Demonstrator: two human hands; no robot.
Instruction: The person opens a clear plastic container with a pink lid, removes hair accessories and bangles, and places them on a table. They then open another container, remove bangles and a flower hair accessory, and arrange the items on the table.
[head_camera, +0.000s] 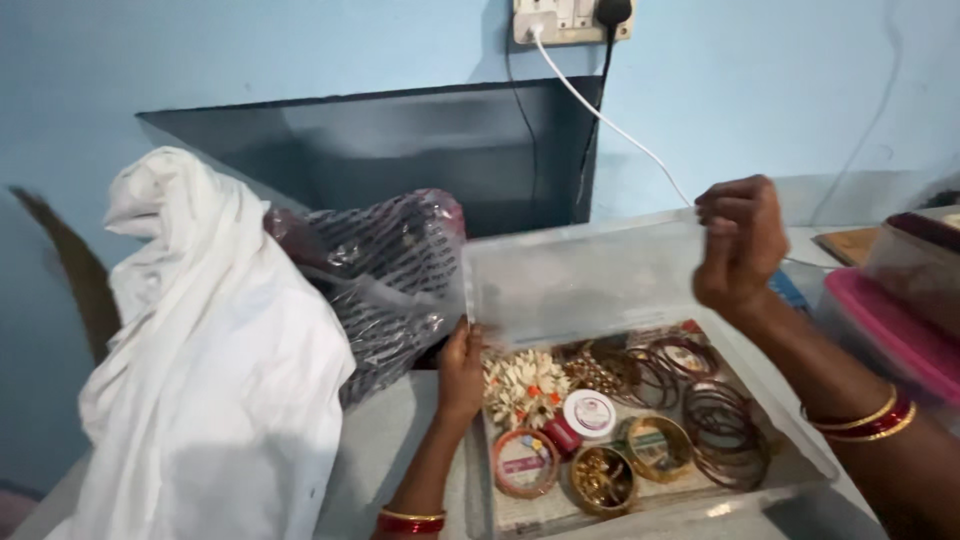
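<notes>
A clear plastic box (790, 465) sits on the grey counter, filled with several bangles (722, 425), a white flower hair piece (523, 385), a small round white tin (589, 413) and gold ornaments. My right hand (738, 245) grips the upper right corner of the box's clear lid (580, 280) and holds it raised on edge above the far side of the box. My left hand (460, 372) rests against the box's left wall, fingers curled on it. Both wrists wear red and gold bangles.
A white cloth (200, 370) is heaped at the left, with a striped plastic bag (395, 270) behind it. A pink-lidded container (885, 330) stands at the right. A wall socket (570, 18) with a white cable and a dark recess are on the blue wall.
</notes>
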